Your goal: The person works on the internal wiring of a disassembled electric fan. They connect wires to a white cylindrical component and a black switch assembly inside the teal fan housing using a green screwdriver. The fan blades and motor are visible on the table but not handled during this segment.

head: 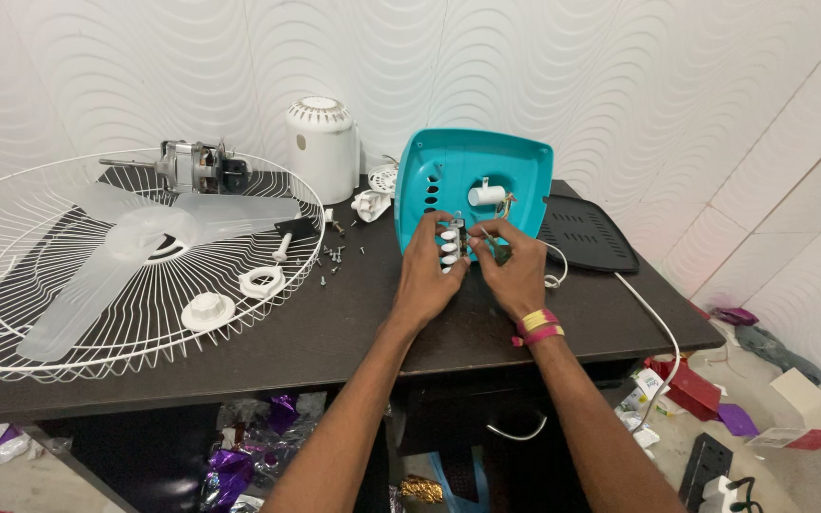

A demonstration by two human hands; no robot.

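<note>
Two bare hands at work over a dark brown wooden table (353,323), both close together at the lower face of a turquoise plastic fan base shell (472,185) that stands tilted on its edge.

Item 1: left hand (429,275), fingers curled, pinching a small white push-button switch block (449,249) against the shell. Grasp looks light rather than clenched.

Item 2: right hand (515,266), yellow and pink bands at the wrist, fingertips pinching thin wires (486,242) just beside the switch block. A white cord (653,318) trails away to the right of this hand and over the table edge.

Item 3: beyond the right hand, a black slotted plastic base plate (586,233), lying flat.

Item 4: left of the left hand, loose small metal screws (333,256), then a white wire fan guard (125,266) holding a translucent three-blade fan blade (135,247) and white plastic locking nuts (230,296).

Item 5: beyond the guard, a bare metal fan motor (197,166) and a white domed motor cover (323,147).

Handling note: a steady left hand on the block would probably let the right work each wire without straining it; the shell looks liable to tip.
</note>
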